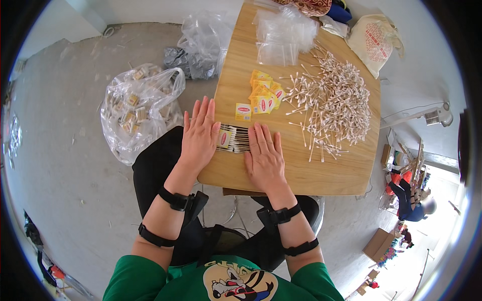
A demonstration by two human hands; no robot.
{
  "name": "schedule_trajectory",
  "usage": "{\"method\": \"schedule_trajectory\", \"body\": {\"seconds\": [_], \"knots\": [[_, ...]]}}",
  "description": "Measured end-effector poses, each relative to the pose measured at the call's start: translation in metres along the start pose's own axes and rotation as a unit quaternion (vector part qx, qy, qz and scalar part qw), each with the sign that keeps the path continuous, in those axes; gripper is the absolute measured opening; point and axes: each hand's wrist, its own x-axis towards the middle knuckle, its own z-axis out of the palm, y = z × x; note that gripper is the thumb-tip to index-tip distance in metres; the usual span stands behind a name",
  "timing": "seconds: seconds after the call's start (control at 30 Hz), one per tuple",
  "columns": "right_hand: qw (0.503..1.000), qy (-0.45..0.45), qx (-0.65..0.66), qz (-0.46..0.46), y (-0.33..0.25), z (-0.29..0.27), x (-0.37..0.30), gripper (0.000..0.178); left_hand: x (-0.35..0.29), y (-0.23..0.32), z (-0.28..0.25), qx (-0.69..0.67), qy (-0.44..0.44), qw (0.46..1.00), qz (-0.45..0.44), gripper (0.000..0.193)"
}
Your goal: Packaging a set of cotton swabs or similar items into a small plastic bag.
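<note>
A row of cotton swabs (241,139) lies side by side near the table's left edge, with a small yellow label card (224,139) at its left end. A clear wrapping around them cannot be made out for certain. My left hand (198,139) is flat with its fingers stretched out, its inner edge against the left end of the row. On the other end rests my right hand (265,156), also flat, its fingers covering part of the swabs. Just beyond lie several yellow label cards (263,95), one of them apart from the overlapping heap.
Loose cotton swabs (346,100) form a big pile on the wooden table (321,176). Clear plastic bags (277,40) lie at its far side, near a cloth bag (374,42). A plastic sack of small packs (133,113) stands on the floor at left. Another person (414,210) is far right.
</note>
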Motion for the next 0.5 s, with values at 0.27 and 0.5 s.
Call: {"method": "schedule_trajectory", "body": {"seconds": [0.27,0.5], "knots": [[1.0,0.007,-0.005,-0.025,0.0007,-0.0033,0.003,0.059,-0.0006,-0.0014,0.0015,-0.01,0.005,1.0,0.006,0.056],[0.999,0.01,-0.002,-0.037,0.0039,-0.0013,0.0043,0.059,0.0002,-0.0043,0.0041,-0.033,-0.004,0.999,0.007,0.056]]}}
